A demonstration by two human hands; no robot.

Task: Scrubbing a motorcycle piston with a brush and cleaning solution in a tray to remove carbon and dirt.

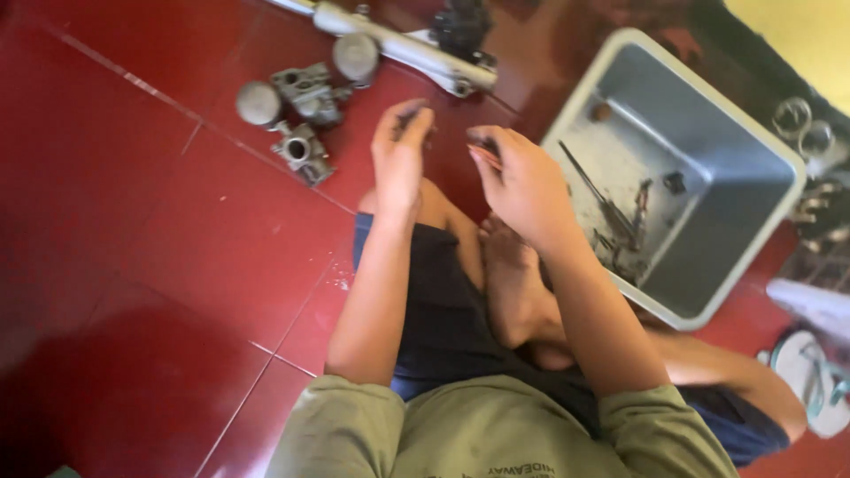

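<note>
Hands: left hand (400,146) pinches a small dark part, right hand (522,177) grips a thin tool | risk: part may slip, rolling toward carburetor pieces (301,119) at ten o'clock on the red floor (133,221).

Daylight comes in soft from beyond the hands (460,164), leaving glare on the red floor (177,230) there. Nearer the person, left of the arms, shadow deepens. Both hands are motion-blurred; the edges are soft.

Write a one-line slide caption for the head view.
Seated on red floor tiles, left hand and right hand each pinch a small dark part between carburetor pieces and a grey tub.
</note>
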